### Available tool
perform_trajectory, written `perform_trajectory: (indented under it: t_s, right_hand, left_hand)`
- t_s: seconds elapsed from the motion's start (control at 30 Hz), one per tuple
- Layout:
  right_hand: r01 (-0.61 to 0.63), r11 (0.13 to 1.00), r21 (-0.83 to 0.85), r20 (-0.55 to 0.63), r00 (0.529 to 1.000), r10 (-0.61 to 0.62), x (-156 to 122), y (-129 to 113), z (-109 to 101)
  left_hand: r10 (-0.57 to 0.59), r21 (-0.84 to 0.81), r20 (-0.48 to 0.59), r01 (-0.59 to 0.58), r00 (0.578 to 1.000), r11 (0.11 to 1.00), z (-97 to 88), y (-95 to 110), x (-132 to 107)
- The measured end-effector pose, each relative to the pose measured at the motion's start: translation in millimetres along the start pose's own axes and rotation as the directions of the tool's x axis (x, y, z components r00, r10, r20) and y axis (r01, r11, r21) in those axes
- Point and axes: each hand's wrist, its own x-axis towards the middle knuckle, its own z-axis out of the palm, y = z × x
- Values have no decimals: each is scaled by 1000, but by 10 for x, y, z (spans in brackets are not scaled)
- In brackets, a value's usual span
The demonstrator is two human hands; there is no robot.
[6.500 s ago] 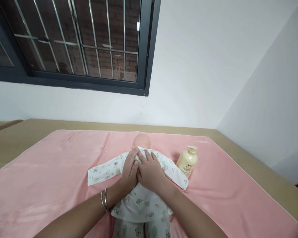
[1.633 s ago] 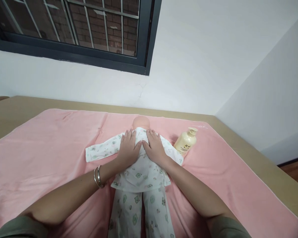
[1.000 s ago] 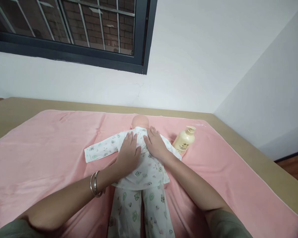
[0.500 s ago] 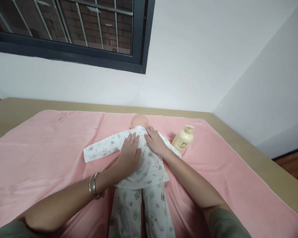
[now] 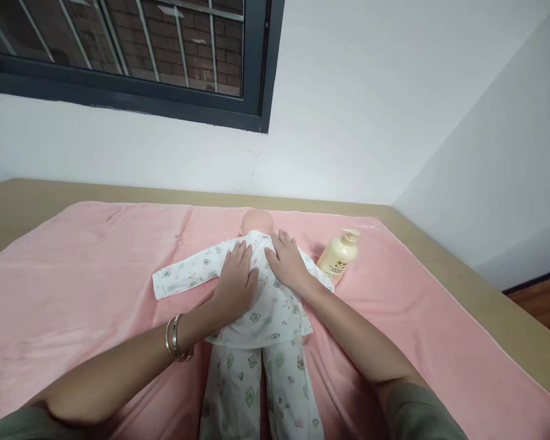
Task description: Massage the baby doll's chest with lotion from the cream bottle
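Observation:
A baby doll (image 5: pixel 257 222) lies stretched out in front of me, dressed in a white patterned top (image 5: pixel 275 311) and matching trousers (image 5: pixel 284 379). My left hand (image 5: pixel 236 281) rests flat on the left side of the top, fingers extended toward the shoulder. On the right shoulder area lies my right hand (image 5: pixel 288 261), palm down with its fingers stretched out. Both hands are open and grasp nothing. The left sleeve (image 5: pixel 187 272) spreads out to the side; my right hand and forearm partly cover the right one. The doll's face is not visible.
A cream pump bottle (image 5: pixel 339 253) stands tilted by the right sleeve. Under everything is a pink blanket (image 5: pixel 87 293) with some creases, spread over a tan surface (image 5: pixel 444 275). A white wall (image 5: pixel 339 122) and a dark-framed window (image 5: pixel 165 91) rise behind.
My hands stay on the top, with the fingers shifted slightly. The right fingers look a little more spread. The view has tilted very slightly; doll and bottle keep their places.

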Motion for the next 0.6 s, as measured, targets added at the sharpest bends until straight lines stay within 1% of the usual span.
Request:
perform_trajectory:
  t_s: [0.07, 0.13, 0.23, 0.3, 0.4, 0.5, 0.6]
  right_hand:
    - [22, 1000, -3, -17, 1000, -22, -49, -23, 42]
    - [44, 999, -20, -38, 998, -44, -163, -96, 79]
    - [68, 997, -46, -59, 996, -71, -313, -201, 111]
    - [71, 997, -43, -62, 995, -73, -349, -225, 116]
    - [68, 998, -10, -45, 997, -68, -307, -173, 98]
    - [81, 997, 15, -4, 997, -80, -189, -54, 44]
    - [82, 996, 18, 37, 996, -83, -89, 18, -18]
  left_hand:
    - [-35, -12, -7, 35, 999, 999, -17, 20, -16]
    - [-57, -27, -21, 56, 998, 998, -32, 13, -3]
    - [-51, -37, -33, 50, 998, 998, -44, -2, 12]
    - [-45, -35, -38, 43, 998, 998, -47, 2, 6]
    - [-36, -28, -41, 35, 998, 999, -47, 24, -16]
    - [-16, 3, -41, 16, 999, 1000, -56, 36, -10]
    - [17, 48, -7, -16, 1000, 999, -89, -20, 92]
